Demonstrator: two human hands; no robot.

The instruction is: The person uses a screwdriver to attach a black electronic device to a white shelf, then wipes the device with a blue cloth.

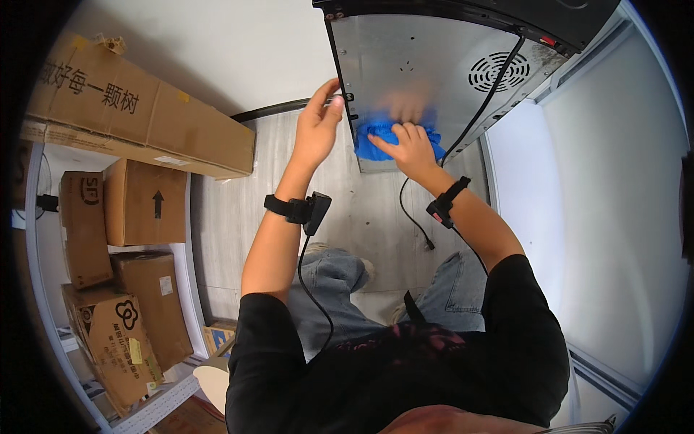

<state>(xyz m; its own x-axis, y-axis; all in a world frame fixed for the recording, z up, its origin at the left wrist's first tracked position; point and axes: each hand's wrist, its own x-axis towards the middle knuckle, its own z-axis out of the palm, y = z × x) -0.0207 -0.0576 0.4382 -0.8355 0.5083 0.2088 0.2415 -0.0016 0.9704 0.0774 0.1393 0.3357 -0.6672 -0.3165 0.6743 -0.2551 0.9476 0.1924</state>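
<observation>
My right hand presses a crumpled blue cloth against the lower part of a grey metal panel. The fingers are bent over the cloth, and the panel shows a dim reflection of them. My left hand is raised at the panel's left edge, its fingers loosely curved and apart from the thumb. Nothing shows in it; whether its fingertips touch the edge I cannot tell. The panel belongs to a tall appliance with a black top. Slots form a round vent at its upper right.
A black power cord runs down the panel; a plug lies on the wood-look floor. Cardboard boxes fill a white shelf at left, with a long carton above. White sliding panels stand at right. Straps with wires circle both wrists.
</observation>
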